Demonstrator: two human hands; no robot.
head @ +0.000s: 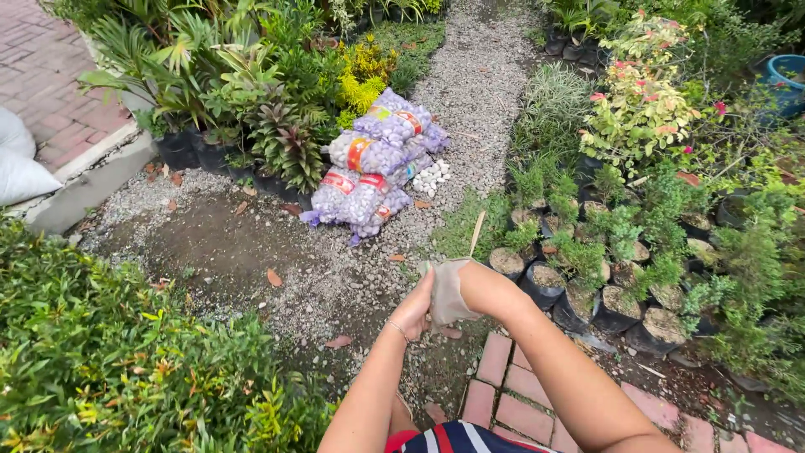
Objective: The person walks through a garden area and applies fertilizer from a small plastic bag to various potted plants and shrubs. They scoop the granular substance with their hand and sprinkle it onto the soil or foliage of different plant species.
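Person stands on a brick path (511,403) in a garden, arms out in front. Right hand (453,289) is partly inside a beige glove (449,294), wrist bent, glove covering palm and fingers; whether those fingers are apart or together I cannot tell, the fabric hides them. Left hand (415,309) is at the glove's cuff edge, fingers pinched together on the fabric, thin bracelet (397,329) on the wrist. Glove sits mid-frame, above the gravel patch (335,281), just left of a row of small black nursery pots (587,302) with green seedlings. A thin pale stick (477,231) pokes up just above the gloved hand, near the pots. Farther off on the gravel, a stack of mesh bags of white pebbles (373,172), purple netting, red and orange labels, with loose white stones (433,176) beside it. Dark potted foliage plants (251,117) behind the bags, low green hedge (109,352) at left, white sack (21,168) at far left edge, blue pot (788,80) top right.
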